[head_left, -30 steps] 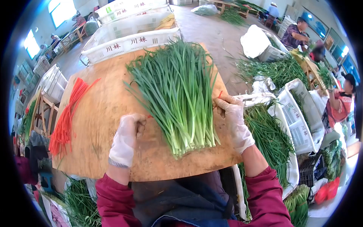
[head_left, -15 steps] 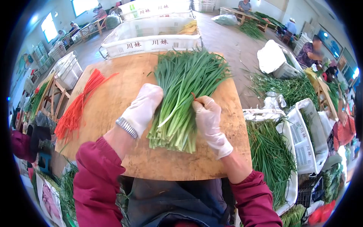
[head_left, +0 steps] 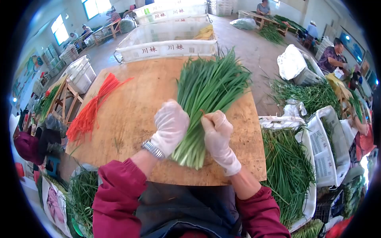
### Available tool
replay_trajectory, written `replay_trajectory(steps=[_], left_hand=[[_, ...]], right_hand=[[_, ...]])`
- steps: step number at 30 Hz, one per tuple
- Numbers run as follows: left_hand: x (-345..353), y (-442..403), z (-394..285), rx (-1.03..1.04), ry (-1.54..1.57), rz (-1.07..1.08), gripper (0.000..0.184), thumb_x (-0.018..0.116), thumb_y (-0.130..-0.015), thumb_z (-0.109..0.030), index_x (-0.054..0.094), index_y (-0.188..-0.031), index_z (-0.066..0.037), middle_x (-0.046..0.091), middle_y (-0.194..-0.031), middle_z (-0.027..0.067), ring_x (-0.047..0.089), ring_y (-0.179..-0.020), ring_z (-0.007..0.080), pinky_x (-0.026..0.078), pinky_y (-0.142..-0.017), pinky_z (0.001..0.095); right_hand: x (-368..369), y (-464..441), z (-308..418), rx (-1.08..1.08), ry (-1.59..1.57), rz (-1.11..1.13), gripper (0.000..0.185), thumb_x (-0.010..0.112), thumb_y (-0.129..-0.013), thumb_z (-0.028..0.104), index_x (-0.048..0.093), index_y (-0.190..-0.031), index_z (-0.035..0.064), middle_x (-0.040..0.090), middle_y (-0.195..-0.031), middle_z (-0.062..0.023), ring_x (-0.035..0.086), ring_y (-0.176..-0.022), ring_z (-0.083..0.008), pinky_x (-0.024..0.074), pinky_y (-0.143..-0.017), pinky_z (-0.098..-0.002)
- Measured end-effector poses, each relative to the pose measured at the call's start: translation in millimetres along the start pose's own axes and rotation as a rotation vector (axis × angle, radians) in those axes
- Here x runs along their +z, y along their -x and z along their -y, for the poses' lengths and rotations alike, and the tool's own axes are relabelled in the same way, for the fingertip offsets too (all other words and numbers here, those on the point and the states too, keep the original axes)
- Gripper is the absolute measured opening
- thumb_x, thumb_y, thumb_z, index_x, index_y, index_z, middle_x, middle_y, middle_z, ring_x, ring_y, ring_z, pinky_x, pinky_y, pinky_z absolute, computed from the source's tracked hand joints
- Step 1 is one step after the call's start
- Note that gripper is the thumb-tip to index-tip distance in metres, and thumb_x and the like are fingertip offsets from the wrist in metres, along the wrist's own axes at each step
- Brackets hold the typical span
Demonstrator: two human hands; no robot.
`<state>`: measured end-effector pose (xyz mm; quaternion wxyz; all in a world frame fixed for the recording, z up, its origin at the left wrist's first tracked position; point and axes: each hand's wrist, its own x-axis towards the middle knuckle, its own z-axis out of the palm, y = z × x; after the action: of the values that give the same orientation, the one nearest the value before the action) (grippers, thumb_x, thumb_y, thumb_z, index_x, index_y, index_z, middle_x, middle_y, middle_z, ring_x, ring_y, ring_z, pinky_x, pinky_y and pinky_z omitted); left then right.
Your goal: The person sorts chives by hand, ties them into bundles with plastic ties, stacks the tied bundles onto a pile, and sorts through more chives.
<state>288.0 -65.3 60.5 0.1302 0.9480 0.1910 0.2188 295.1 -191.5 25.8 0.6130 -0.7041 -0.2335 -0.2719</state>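
A bunch of garlic chives (head_left: 212, 83) lies on the wooden table with its pale cut ends toward me. My left hand (head_left: 171, 126), in a whitish glove, is closed against the left side of the bunch, its fingertips tucked out of sight. On the right side, my gloved right hand (head_left: 219, 133) is closed in a pinch by a thin red tie (head_left: 202, 112) that shows across the stalks. The bunch looks squeezed narrow between the hands. To the left lies a pile of loose red ties (head_left: 93, 109).
A white crate (head_left: 168, 51) stands beyond the wooden table (head_left: 131, 139). Crates holding greens (head_left: 287, 170) sit to the right, and more greens (head_left: 85, 188) are at lower left. A person in a patterned top (head_left: 331, 59) sits at far right.
My left hand has moved in against the stalks and turned more closed. The bunch is narrower, its cut ends drawn together. My right hand keeps its pinch. The camera view has shifted slightly.
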Motion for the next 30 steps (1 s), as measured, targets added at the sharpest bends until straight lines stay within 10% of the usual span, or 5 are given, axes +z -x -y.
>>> replay_trajectory(steps=[6,20,24,27,30], left_hand=[[-30,52,12,-0.048,0.136,0.194,0.017,0.056,-0.075,-0.015,0.056,-0.074,0.002,0.06,-0.072,0.0246,0.059,-0.074,0.0405,0.047,-0.066,0.0444],[-22,70,42,-0.123,0.381,0.177,0.018,0.058,-0.074,-0.018,0.057,-0.071,0.001,0.06,-0.072,0.0222,0.061,-0.075,0.0368,0.048,-0.065,0.0428],[-4,57,78,-0.316,0.885,0.395,0.02,0.054,-0.076,-0.015,0.059,-0.079,0.005,0.06,-0.076,0.0251,0.061,-0.074,0.0372,0.046,-0.063,0.0388],[-11,59,91,-0.546,1.301,0.567,0.014,0.056,-0.08,-0.01,0.059,-0.08,0.004,0.062,-0.07,0.0097,0.058,-0.063,0.0173,0.046,-0.057,0.0293],[-6,61,78,-0.413,1.015,0.354,0.017,0.053,-0.077,-0.012,0.058,-0.079,0.004,0.061,-0.075,0.0239,0.06,-0.072,0.0349,0.046,-0.064,0.0398]], right_hand=[[-23,3,42,-0.475,0.172,0.288,0.018,0.063,-0.064,0.0,0.046,-0.062,0.0062,0.037,-0.056,-0.0075,0.045,-0.048,-0.0262,0.0355,-0.041,-0.037],[27,-5,46,-0.353,0.204,0.648,0.006,0.059,-0.068,0.001,0.053,-0.066,0.0025,0.048,-0.06,-0.0107,0.052,-0.055,-0.0297,0.0409,-0.05,-0.0381],[37,-5,43,-0.337,0.327,0.74,0.007,0.06,-0.067,0.002,0.053,-0.068,0.0025,0.048,-0.061,-0.011,0.052,-0.057,-0.031,0.0405,-0.051,-0.0392],[42,-2,44,-0.348,0.4,0.776,0.007,0.06,-0.067,0.003,0.053,-0.068,0.0025,0.048,-0.061,-0.011,0.052,-0.058,-0.0311,0.0405,-0.051,-0.0395],[46,-1,48,-0.353,0.456,0.793,0.007,0.06,-0.067,0.002,0.053,-0.068,0.0025,0.049,-0.061,-0.0113,0.053,-0.059,-0.0312,0.0409,-0.052,-0.0399]])
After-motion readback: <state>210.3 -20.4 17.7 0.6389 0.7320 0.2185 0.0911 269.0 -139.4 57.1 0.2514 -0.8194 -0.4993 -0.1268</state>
